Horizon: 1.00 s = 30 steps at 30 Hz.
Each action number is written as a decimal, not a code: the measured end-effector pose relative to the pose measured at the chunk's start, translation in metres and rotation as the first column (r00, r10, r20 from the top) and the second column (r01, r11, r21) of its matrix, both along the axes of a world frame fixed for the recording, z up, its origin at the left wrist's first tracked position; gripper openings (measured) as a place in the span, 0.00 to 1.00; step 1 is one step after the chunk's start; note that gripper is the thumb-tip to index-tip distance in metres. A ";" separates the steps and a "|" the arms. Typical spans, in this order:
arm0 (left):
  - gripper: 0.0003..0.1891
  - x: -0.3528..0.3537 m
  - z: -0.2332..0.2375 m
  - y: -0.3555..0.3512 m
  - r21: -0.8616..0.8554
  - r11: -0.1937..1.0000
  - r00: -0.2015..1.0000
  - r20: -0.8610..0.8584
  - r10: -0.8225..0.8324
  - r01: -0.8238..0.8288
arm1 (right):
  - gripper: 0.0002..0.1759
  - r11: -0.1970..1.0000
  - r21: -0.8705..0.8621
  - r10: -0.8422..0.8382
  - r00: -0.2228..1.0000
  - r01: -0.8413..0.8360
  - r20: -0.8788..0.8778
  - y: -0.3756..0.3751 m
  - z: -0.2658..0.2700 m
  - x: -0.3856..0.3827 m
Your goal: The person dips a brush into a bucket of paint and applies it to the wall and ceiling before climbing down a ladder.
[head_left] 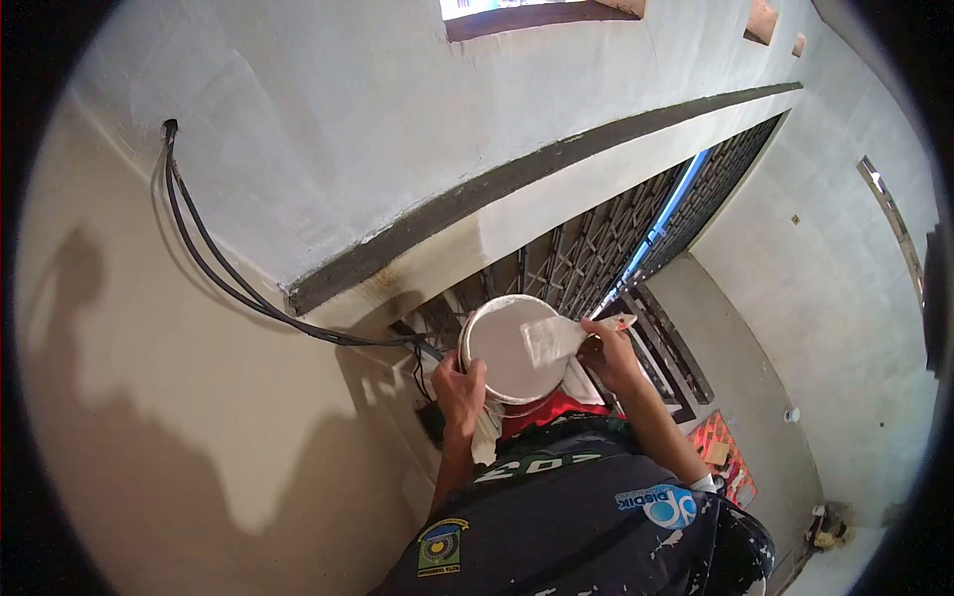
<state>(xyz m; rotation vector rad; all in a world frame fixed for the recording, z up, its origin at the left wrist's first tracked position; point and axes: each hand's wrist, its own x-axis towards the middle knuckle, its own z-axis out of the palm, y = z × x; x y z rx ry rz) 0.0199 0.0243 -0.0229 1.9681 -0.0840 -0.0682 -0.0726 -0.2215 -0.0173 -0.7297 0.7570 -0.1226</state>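
Observation:
A round white paint bucket (500, 390), with pale paint inside, is held in front of my body. My left hand (459, 393) grips its left rim, thumb over the edge. In my right hand (613, 356) is a wide paintbrush (553, 339), its handle tip poking out past my fingers. The brush's bristles, coated in whitish paint, hang over the bucket's opening. A thin wire handle curves below the bucket.
Black cables (237, 288) run from a hole in the wall down behind the bucket. A dark ledge (447, 202) crosses the wall above a folding metal gate (596, 233). Far below, an orange-red patterned sheet (717, 437) lies on the floor.

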 end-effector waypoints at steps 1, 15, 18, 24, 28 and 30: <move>0.19 -0.002 -0.001 -0.001 -0.005 1.000 1.000 0.019 -0.004 0.004 | 0.13 0.999 -0.042 0.008 0.999 -0.009 -0.032 0.001 0.002 0.000; 0.17 0.001 -0.009 -0.001 0.005 0.999 0.998 0.054 -0.039 0.039 | 0.10 0.995 0.099 -0.027 1.000 0.029 -0.015 0.003 -0.003 0.000; 0.17 0.002 -0.018 0.000 0.004 1.000 0.999 0.053 0.013 -0.014 | 0.10 0.977 0.208 -0.033 0.997 0.047 -0.074 0.004 -0.005 0.001; 0.21 0.001 -0.004 0.001 0.083 0.997 1.000 -0.015 -0.003 0.004 | 0.14 0.853 0.520 0.020 0.999 -0.044 0.050 0.001 -0.003 0.006; 0.21 0.003 -0.013 0.004 -0.029 1.000 1.000 -0.009 -0.009 0.008 | 0.15 0.823 0.563 0.034 0.996 -0.073 0.079 0.003 0.012 0.007; 0.20 0.005 -0.015 0.003 -0.024 1.000 1.000 0.009 -0.017 0.017 | 0.15 0.906 0.418 0.038 0.998 -0.059 0.059 0.009 0.018 0.007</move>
